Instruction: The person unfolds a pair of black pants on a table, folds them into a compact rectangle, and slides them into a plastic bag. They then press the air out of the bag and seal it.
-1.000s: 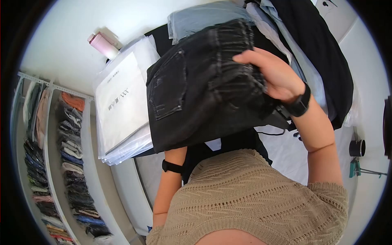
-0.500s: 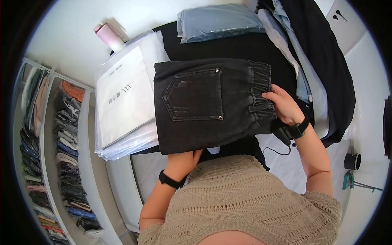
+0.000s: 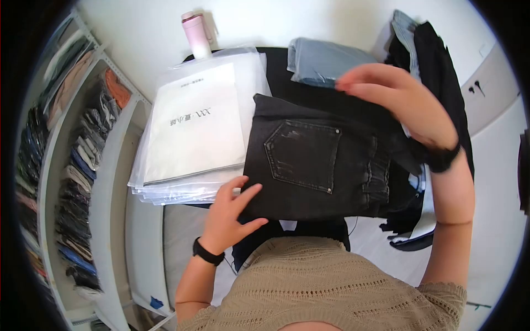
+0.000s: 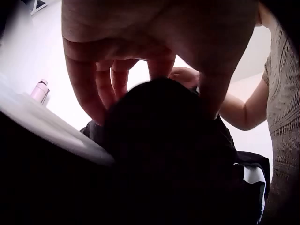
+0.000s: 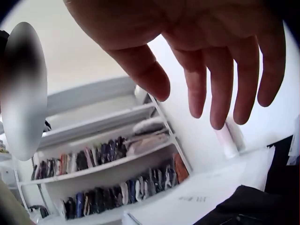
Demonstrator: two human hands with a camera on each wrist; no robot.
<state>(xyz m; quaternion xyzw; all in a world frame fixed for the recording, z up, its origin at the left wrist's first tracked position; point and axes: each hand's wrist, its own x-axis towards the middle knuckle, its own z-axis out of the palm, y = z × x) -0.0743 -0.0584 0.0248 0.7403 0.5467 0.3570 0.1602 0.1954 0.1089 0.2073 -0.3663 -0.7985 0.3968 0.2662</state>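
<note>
Folded black jeans (image 3: 309, 154), with a back pocket and a gathered elastic waist, lie flat on the black-covered table (image 3: 279, 63). At their left edge my left hand (image 3: 229, 212) spreads its fingers, the thumb over the near corner. In the left wrist view its fingers (image 4: 82, 89) come down on either side of the dark fabric. My right hand (image 3: 386, 96) is raised above the far right part of the jeans, empty, its fingers loosely extended. It overlaps a plastic-bagged blue garment (image 3: 320, 60) in the head view.
Left of the jeans is a stack of clear plastic bags with a white printed bag (image 3: 193, 127) on top. A pink bottle (image 3: 196, 34) stands behind it. Shelves (image 3: 88, 182) of packed clothes line the left side. More garments (image 3: 436, 71) are heaped at the right.
The jeans have been lowered flat onto the table. My right hand has let go of the waistband and risen. The left hand has come out from beneath the jeans to their left edge.
</note>
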